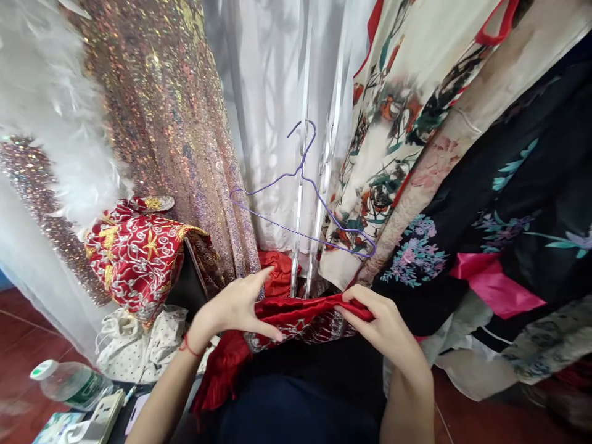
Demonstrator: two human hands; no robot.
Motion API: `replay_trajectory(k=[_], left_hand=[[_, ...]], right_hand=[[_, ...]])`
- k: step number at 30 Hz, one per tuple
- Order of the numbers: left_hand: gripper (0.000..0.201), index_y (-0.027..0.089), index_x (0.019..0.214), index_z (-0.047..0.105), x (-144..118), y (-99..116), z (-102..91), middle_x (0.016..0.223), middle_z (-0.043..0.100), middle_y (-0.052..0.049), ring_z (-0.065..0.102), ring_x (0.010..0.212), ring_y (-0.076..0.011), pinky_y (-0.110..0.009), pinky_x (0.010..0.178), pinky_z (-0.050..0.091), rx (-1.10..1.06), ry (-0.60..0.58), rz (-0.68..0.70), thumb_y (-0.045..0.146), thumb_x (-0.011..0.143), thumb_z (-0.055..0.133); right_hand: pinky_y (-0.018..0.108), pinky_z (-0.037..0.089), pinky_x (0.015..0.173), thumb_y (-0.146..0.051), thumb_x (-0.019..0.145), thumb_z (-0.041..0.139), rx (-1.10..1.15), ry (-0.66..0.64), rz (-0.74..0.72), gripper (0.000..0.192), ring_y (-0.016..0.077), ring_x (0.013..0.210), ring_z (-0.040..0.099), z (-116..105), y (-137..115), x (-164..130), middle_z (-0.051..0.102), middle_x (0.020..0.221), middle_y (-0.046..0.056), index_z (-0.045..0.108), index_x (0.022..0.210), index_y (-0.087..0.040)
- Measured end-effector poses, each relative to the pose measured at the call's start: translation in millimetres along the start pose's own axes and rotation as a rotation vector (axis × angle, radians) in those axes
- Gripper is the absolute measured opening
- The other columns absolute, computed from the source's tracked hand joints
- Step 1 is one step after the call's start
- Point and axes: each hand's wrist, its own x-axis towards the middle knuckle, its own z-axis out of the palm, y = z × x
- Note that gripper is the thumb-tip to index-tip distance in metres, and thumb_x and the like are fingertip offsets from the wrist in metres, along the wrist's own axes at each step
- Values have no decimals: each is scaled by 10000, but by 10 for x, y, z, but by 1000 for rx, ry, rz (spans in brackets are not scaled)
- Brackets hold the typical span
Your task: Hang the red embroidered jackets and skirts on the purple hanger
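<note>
A red garment (319, 327) with a satin edge and silver embroidery lies across my lap, its upper edge pulled out sideways. My right hand (382, 317) pinches the right end of that edge between thumb and fingers. At the left end, my left hand (235, 308) has its thumb and index finger spread wide apart, the thumb lying against the embroidered front. Red fabric (226, 370) hangs down below my left wrist. In front of both hands a purple wire hanger (300, 169) hangs bare against the clear uprights. What kind of garment this is, I cannot tell.
Sequinned cloth (171, 123) hangs at the left, floral dresses (383, 123) at the right. A red and gold embroidered piece (139, 253) sits over dotted white cloth (134, 357). A plastic bottle (69, 382) and a power strip (106, 416) lie at the lower left.
</note>
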Motion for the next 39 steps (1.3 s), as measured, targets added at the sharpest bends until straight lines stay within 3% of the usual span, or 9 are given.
replay_trajectory(k=[3, 7, 11, 15, 23, 26, 30, 34, 39], left_hand=[[726, 83, 1301, 613, 234, 192, 137, 1180, 708, -256, 685, 1110, -408, -487, 951, 513, 211, -96, -233, 637, 833, 608], [400, 146, 848, 726, 489, -75, 43, 939, 761, -173, 728, 887, -320, -378, 794, 532, 143, -140, -298, 460, 912, 487], [262, 146, 730, 672, 712, -396, -228, 718, 692, -54, 639, 702, -198, -286, 691, 495, -194, 177, -230, 225, 802, 433], [523, 117, 1111, 681, 914, -412, -554, 818, 695, -31, 606, 713, -166, -293, 738, 515, -526, 519, -152, 158, 665, 411], [251, 164, 792, 619, 1102, -262, -910, 663, 617, -13, 576, 628, -158, -296, 650, 526, -996, 718, -226, 163, 618, 438], [275, 155, 838, 626, 1123, 49, -986, 734, 651, -15, 615, 690, -153, -308, 727, 551, -1067, 742, -98, 116, 644, 435], [251, 140, 925, 632, 1063, 498, -1140, 856, 665, -38, 657, 856, -171, -353, 859, 560, -958, 790, 27, 99, 764, 442], [308, 194, 1206, 563, 775, 520, -1161, 1041, 669, -63, 667, 1044, -217, -401, 921, 556, -876, 780, 122, 265, 918, 483], [909, 234, 1518, 210, 343, -69, -358, 1462, 511, -170, 468, 1400, -300, -481, 1165, 386, -657, 749, 92, 539, 816, 699]], right_hand=[[234, 426, 662, -192, 914, 572, -15, 116, -24, 81, 133, 695, 576, 50, -49, 52, 613, 798, -10, 574, 838, -218], [247, 438, 677, -175, 866, 593, 95, 266, 14, 66, 136, 678, 566, 208, -140, 158, 607, 769, -12, 571, 822, -219], [247, 461, 656, -340, 853, 708, 632, 114, 148, 227, 129, 675, 550, 503, -406, 265, 576, 797, -26, 509, 911, -248], [294, 531, 741, -550, 781, 756, 1083, -238, 77, 558, 162, 822, 619, 676, -523, 445, 601, 1059, 26, 467, 1191, -306], [486, 303, 1222, -840, 620, 706, 652, -247, -166, 1214, 353, 1487, 338, 719, -218, 670, 353, 1583, 163, 237, 1554, -223], [511, 305, 1222, -696, 556, 850, 431, 9, -78, 1408, 368, 1495, 326, 842, -485, 673, 287, 1616, 199, 53, 1600, -190], [536, 458, 1079, -528, 744, 768, 202, 501, 158, 1030, 386, 1277, 577, 831, -751, 903, 527, 1437, 238, 250, 1550, -149], [458, 542, 928, -453, 858, 637, 174, 608, 47, 491, 318, 967, 699, 601, -686, 1174, 718, 1092, 179, 611, 1245, -152], [449, 539, 904, -374, 835, 643, 188, 589, -47, 379, 295, 915, 679, 509, -612, 1429, 734, 1018, 144, 672, 1151, -167]])
